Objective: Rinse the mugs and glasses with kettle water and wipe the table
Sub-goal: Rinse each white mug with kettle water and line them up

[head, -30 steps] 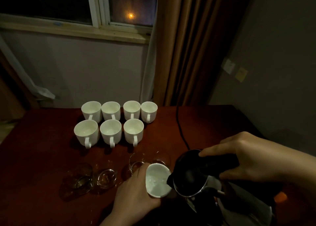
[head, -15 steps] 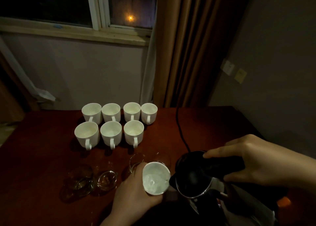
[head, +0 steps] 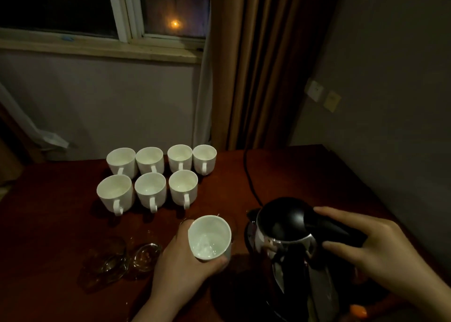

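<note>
While the left hand [head: 180,260] gripped a white mug [head: 210,237] with its fingers curled round the wall, the mug was held tilted toward the camera just left of the electric kettle [head: 288,243], its pale interior visible (whether it held water could not be told in the dim light). The right hand [head: 371,246] held the kettle's black handle [head: 329,226], fingers over the top and thumb beneath; the kettle stood about upright, its black lid [head: 283,216] shut and its steel body reflecting the room. Seven further white mugs [head: 151,190] stood upright on the dark red-brown table [head: 48,219] in two rows, four behind and three in front, handles toward the viewer, close together and well apart from the held mug. Clear glasses [head: 146,256] sat on the table at lower left, just beside the left hand, their outlines blurred. A black power cord [head: 247,175] ran from the kettle toward the brown curtain [head: 256,65]. Behind the table, a window [head: 156,7] showed one small orange light [head: 174,24].
</note>
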